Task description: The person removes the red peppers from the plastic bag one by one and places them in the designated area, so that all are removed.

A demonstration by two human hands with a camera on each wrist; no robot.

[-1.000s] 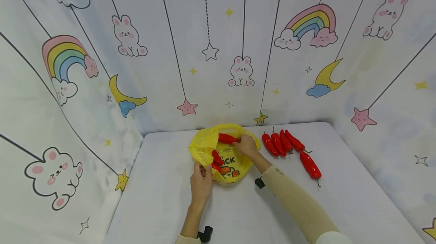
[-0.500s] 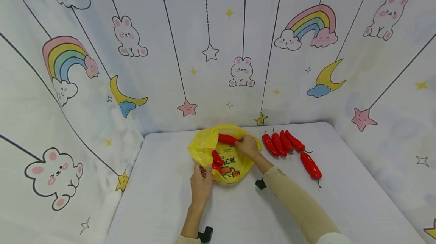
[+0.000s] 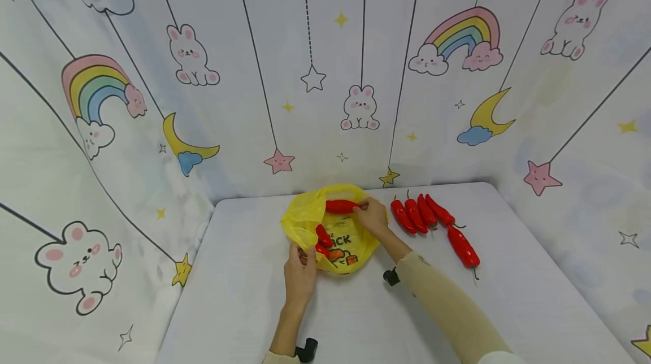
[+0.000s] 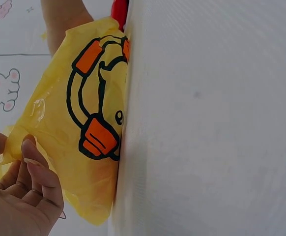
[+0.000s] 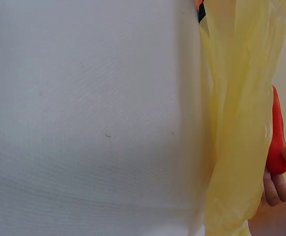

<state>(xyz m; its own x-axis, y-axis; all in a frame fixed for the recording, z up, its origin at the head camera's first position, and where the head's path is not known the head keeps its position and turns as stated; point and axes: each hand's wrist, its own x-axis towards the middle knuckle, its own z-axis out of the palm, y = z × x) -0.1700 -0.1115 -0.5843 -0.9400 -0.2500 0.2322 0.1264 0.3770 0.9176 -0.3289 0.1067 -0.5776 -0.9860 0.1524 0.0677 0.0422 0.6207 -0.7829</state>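
Note:
A yellow plastic bag [image 3: 304, 218] with printed black lettering lies with its mouth spread in the head view. My left hand [image 3: 299, 273] pinches its near left edge; the left wrist view shows thumb and fingers on the thin film [image 4: 49, 118]. Inside the bag mouth, my right hand [image 3: 373, 218] holds a red chili pepper [image 3: 339, 206] by its right end. The right wrist view shows the thumb against this pepper [image 5: 277, 137], partly hidden behind the bag. Two more red peppers, one [image 3: 324, 235] above the other [image 3: 322, 250], lie inside the bag, partly covered.
Right of the bag, several red peppers [image 3: 416, 216] lie side by side on the white table [image 3: 244, 296]. One larger pepper [image 3: 463, 246] lies nearer the front. A patterned cloth [image 3: 234, 98] stands behind the table and along both sides.
The right hand has shifted slightly, and the pepper it holds now lies more level at the bag mouth. The left hand keeps its place on the bag edge.

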